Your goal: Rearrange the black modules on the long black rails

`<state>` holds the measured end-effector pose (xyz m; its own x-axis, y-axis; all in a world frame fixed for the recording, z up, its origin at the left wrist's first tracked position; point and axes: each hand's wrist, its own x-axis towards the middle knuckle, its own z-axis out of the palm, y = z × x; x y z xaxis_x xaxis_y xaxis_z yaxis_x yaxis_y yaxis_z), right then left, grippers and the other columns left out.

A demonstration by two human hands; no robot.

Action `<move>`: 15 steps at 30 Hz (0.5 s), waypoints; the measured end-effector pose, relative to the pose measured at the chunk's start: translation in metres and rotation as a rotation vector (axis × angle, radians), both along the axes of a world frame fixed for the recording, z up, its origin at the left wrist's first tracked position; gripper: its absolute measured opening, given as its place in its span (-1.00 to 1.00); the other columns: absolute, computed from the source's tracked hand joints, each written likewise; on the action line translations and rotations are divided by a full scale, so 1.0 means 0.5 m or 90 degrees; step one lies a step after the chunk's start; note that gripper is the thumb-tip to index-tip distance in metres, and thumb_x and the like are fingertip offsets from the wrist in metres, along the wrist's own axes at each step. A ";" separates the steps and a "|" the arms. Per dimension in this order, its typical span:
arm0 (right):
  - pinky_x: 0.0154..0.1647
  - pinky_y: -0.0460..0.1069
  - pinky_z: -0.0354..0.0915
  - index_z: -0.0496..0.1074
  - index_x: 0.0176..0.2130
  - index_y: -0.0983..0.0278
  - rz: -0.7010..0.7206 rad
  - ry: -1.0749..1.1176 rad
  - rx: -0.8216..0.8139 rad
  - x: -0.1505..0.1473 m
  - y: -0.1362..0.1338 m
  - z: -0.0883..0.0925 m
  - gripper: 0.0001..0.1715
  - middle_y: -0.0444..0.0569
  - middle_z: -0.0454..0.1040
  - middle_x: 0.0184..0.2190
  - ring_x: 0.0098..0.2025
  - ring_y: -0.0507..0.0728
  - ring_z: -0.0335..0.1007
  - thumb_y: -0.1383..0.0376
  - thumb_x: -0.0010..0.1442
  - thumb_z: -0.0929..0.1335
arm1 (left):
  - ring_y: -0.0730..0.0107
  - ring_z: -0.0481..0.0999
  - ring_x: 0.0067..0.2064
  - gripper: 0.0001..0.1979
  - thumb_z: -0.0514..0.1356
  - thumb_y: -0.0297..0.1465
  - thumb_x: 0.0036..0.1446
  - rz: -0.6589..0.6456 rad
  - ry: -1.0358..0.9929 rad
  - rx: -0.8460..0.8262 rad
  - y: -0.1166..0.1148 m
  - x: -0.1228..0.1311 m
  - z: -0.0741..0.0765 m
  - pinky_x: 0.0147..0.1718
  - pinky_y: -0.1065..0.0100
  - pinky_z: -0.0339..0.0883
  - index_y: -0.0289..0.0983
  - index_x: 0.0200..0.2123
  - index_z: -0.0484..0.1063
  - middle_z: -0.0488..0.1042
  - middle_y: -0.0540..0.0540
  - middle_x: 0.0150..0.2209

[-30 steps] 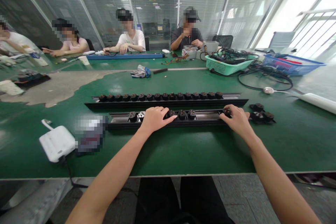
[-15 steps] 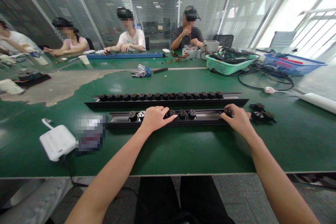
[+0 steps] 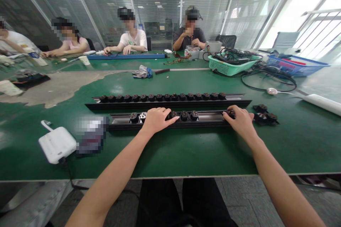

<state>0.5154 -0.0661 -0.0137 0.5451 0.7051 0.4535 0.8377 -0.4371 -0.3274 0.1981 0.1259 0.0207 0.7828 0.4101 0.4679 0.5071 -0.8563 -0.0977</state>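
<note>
In front of me a black rail [image 3: 210,117] with a shiny channel lies lengthwise on the green table, with several round black sockets [image 3: 184,115] seated in it. My left hand [image 3: 158,120] is closed over the rail's middle, thumb pointing right along the sockets; its fingertips are hidden behind the rail. At the rail's right end, my right hand [image 3: 241,118] pinches a black socket [image 3: 230,113] between thumb and fingers. Most of that socket is covered. Parallel behind lies a second black rail [image 3: 167,104], carrying a long row of similar sockets.
Loose black sockets [image 3: 265,117] lie right of my right hand. A white adapter box [image 3: 57,144] and a blurred packet [image 3: 93,138] sit at left. Farther back are gloves [image 3: 143,72], a green basket [image 3: 231,67] of cables and a blue basket [image 3: 298,66]. Several people sit opposite.
Both hands keep nearly the same place on the rail and socket. The whole view has shifted very slightly; nothing else near my hands visibly differs.
</note>
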 end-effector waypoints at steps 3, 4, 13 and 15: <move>-0.07 0.18 0.08 0.45 -0.15 0.20 -0.005 0.003 -0.002 0.001 0.000 0.001 -0.61 0.09 0.56 -0.24 -0.11 0.34 0.36 0.00 0.22 0.25 | 0.18 0.58 -0.28 -0.41 0.01 0.09 0.33 0.002 0.001 -0.006 0.000 0.000 0.000 -0.36 0.25 0.26 -0.28 -0.19 0.58 0.60 -0.17 -0.32; -0.08 0.18 0.08 0.45 -0.15 0.20 -0.007 0.005 -0.002 0.002 -0.001 0.002 -0.61 0.09 0.56 -0.24 -0.11 0.34 0.37 0.00 0.22 0.25 | 0.18 0.58 -0.28 -0.41 0.01 0.09 0.32 0.002 0.001 -0.008 0.000 0.000 0.001 -0.35 0.26 0.25 -0.28 -0.19 0.58 0.60 -0.17 -0.32; -0.06 0.21 0.07 0.44 -0.16 0.19 -0.034 0.041 -0.016 0.017 -0.006 0.002 -0.57 0.08 0.56 -0.23 -0.10 0.35 0.36 -0.03 0.18 0.25 | 0.19 0.57 -0.29 -0.40 0.00 0.10 0.32 0.000 -0.003 -0.016 0.002 -0.001 0.000 -0.36 0.28 0.25 -0.28 -0.19 0.59 0.59 -0.17 -0.33; -0.06 0.22 0.06 0.44 -0.16 0.20 -0.037 0.049 -0.020 0.021 -0.007 0.002 -0.57 0.08 0.56 -0.22 -0.10 0.35 0.35 -0.03 0.17 0.25 | 0.19 0.57 -0.29 -0.40 0.00 0.10 0.32 -0.002 -0.004 -0.017 0.001 -0.001 0.000 -0.35 0.27 0.25 -0.28 -0.19 0.59 0.59 -0.17 -0.33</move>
<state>0.5259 -0.0694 -0.0128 0.6173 0.6851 0.3868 0.7841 -0.4950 -0.3744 0.1978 0.1266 0.0207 0.7810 0.4201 0.4621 0.5053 -0.8599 -0.0721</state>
